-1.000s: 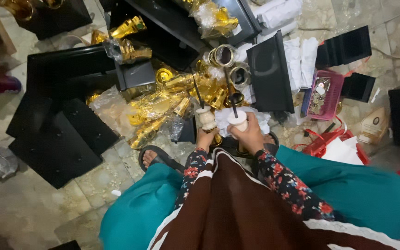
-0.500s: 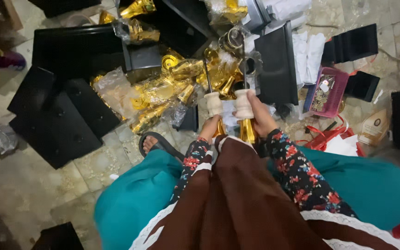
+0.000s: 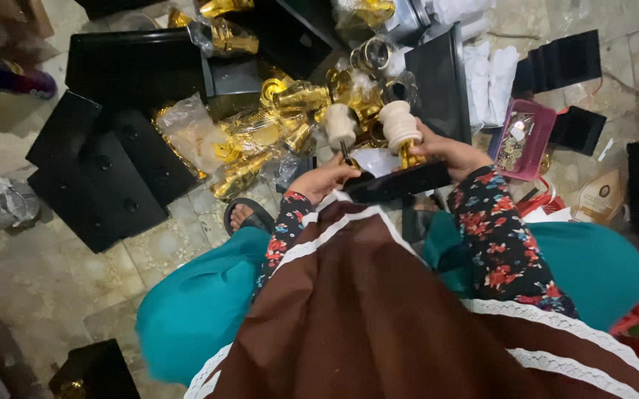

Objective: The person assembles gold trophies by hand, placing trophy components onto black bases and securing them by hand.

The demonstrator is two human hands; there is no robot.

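Cream turned column pieces (image 3: pixel 399 122) rose higher against gold heap than second ago: you lifted flat black base (image 3: pixel 397 182) toward lap. Your right hand (image 3: pixel 449 154) clasped right column; left hand (image 3: pixel 327 177) pinched base edge below other column (image 3: pixel 340 124). Gold plastic trophy parts (image 3: pixel 260 144) lay just beyond

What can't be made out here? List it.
- Left hand: grip on the left spool hidden by the wrist, head view.
- Black base: underside hidden by the brown cloth.
- Pink tray: contents too small.
- Gold parts: blurred under plastic.
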